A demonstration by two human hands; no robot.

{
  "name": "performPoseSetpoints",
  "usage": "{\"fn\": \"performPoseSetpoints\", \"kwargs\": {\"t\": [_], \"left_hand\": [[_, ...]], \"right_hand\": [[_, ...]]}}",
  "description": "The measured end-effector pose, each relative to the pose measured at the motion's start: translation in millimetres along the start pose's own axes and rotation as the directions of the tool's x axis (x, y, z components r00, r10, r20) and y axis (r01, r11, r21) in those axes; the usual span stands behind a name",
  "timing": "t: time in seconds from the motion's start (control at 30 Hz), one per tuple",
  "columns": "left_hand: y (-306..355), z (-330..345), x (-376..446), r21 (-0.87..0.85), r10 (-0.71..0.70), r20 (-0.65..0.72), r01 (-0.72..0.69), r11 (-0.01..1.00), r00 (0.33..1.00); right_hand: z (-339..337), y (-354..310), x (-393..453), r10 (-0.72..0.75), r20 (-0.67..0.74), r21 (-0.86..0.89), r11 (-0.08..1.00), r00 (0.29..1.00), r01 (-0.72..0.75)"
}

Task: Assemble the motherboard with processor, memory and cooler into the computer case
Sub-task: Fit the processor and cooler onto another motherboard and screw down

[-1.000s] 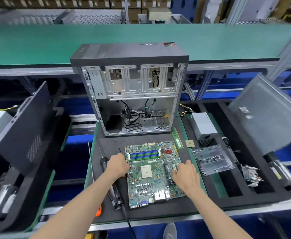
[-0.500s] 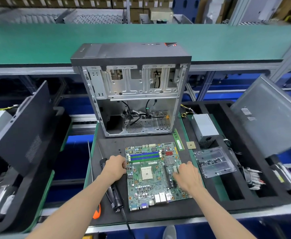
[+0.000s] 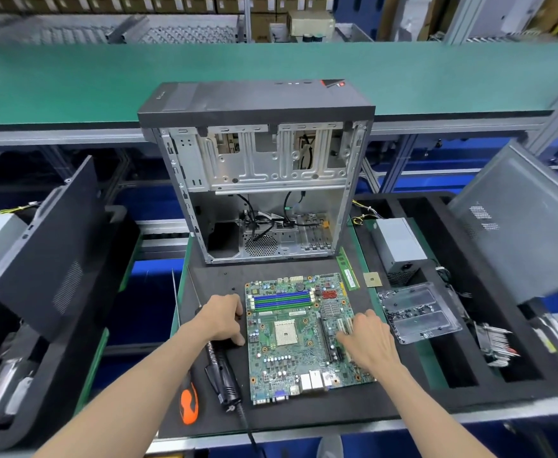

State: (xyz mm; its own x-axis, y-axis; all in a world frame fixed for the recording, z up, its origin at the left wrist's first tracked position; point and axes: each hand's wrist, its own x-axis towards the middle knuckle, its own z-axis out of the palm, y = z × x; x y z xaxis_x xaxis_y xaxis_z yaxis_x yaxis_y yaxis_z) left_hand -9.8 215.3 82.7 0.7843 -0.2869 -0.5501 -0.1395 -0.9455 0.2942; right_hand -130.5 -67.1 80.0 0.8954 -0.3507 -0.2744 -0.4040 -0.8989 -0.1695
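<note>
Over the last second the motherboard has kept its place flat on the black work mat, in the middle of its near half, while the view has drifted slightly; the left hand has stayed at the board's left edge with fingers curled down beside it, and the right hand has stayed spread flat over the expansion slots near the right edge, fingers fairly straight and holding nothing. Whether the left fingers actually grip the edge cannot be told. The steady pose suggests the board is being squared up on the mat, with fitting not yet begun: the processor socket is bare and the blue and green memory slots are unfilled. The open computer case stands at the mat's far edge, holding only loose cables. A memory module and the processor chip lie at the mat's right edge. Beyond that edge, a clear plastic tray holds small dark screws, and a foam tray compartment holds the power supply. An electric screwdriver and an orange-handled screwdriver lie along the mat's left edge.
</note>
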Motion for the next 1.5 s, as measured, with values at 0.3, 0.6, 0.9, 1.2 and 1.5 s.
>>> {"fn": "performPoseSetpoints", "kwargs": {"t": [0.3,0.6,0.9,1.2,1.5], "left_hand": [[-0.5,12.6,4.2,-0.027,-0.045,-0.252,0.039,0.999,0.967],[19.1,15.1,0.0,-0.044,0.13,-0.455,-0.168,0.985,0.881],[53.0,50.1,11.2,-0.028,0.408,-0.184,-0.419,0.907,0.894],[57.6,46.9,17.9,-0.026,0.366,-0.165,-0.375,0.927,0.916],[64.7,49.0,19.7,-0.124,0.317,-0.23,-0.351,0.928,0.92]], "right_hand": [[12.7,-5.7,-6.1,-0.037,-0.059,-0.012,0.999,0.998,0.037],[6.3,-8.7,1.2,-0.161,-0.168,-0.135,0.981,0.973,0.139],[20.8,-50.7,10.1,-0.521,-0.024,0.162,0.84,0.853,0.517],[18.1,-58.9,26.7,-0.366,-0.082,0.285,0.883,0.927,0.374],[16.3,-58.5,39.2,-0.26,0.027,0.424,0.877,0.965,0.225]]}}
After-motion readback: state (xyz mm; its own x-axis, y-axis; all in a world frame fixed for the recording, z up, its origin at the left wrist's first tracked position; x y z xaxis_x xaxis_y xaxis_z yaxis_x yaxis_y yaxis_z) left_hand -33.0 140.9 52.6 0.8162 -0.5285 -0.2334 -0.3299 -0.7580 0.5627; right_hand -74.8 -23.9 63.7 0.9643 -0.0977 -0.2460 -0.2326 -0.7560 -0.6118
